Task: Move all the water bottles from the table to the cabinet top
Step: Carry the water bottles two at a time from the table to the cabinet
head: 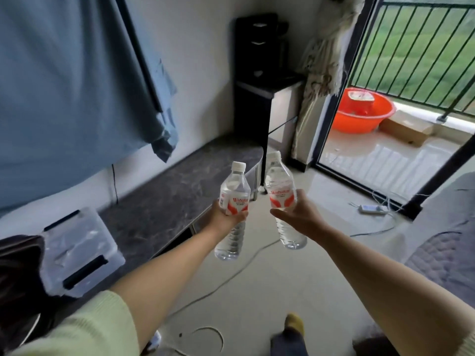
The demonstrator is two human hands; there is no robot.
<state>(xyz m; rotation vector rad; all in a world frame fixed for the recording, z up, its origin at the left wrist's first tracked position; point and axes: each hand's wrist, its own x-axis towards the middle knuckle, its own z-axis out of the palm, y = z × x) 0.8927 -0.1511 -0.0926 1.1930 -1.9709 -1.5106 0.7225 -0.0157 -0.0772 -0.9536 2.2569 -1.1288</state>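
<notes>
I hold two clear water bottles with white caps and red-and-white labels out in front of me, above the floor. My left hand grips one bottle around its middle, nearly upright. My right hand grips the other bottle, tilted slightly left. The low cabinet with a dark marbled top runs along the left wall, just left of and below the left bottle. No table is in view.
A clear plastic storage box and a dark bag sit on the cabinet's near end. A black water dispenser stands at the far end. A power strip and cables lie on the floor; a bed edge is right.
</notes>
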